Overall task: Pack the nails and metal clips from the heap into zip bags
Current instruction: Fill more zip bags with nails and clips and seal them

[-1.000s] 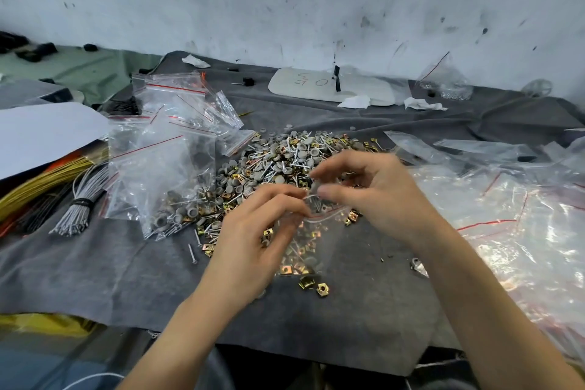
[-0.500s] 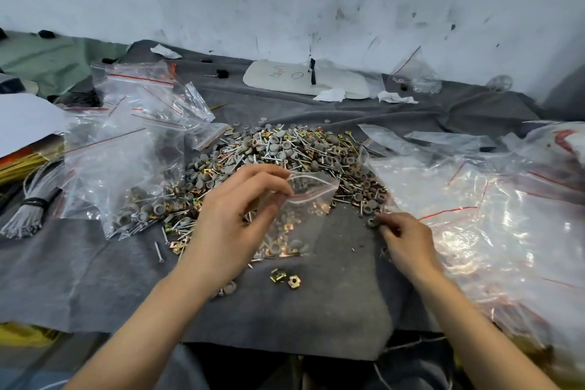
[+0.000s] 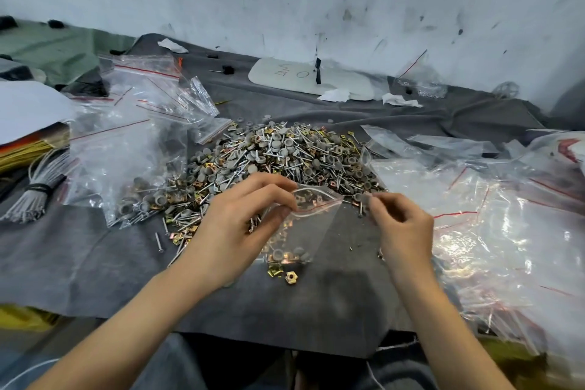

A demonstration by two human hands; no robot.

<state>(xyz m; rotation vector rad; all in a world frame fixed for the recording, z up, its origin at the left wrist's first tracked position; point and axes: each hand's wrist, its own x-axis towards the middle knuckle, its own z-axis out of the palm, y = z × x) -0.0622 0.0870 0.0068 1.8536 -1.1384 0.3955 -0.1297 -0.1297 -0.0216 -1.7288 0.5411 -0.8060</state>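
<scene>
A heap of grey-capped nails and brass metal clips (image 3: 285, 155) lies on the dark grey cloth (image 3: 95, 263) mid-table. My left hand (image 3: 234, 231) pinches the mouth of a small clear zip bag (image 3: 304, 225) with a red line, held open just in front of the heap. A few nails and clips sit at the bag's bottom. My right hand (image 3: 402, 225) is to the right of the bag's mouth, and its fingertips pinch a grey-capped nail (image 3: 364, 203). Two loose clips (image 3: 285, 274) lie below the bag.
Filled and empty zip bags (image 3: 126, 149) pile up on the left, and a large spread of empty clear bags (image 3: 490, 215) covers the right. Bundled grey wires (image 3: 34, 196) lie at far left. A white plate (image 3: 310, 79) sits by the wall.
My right hand left the bag's mouth, reached to the heap's right edge, and has come back toward the bag with a nail. The left hand kept hold of the bag.
</scene>
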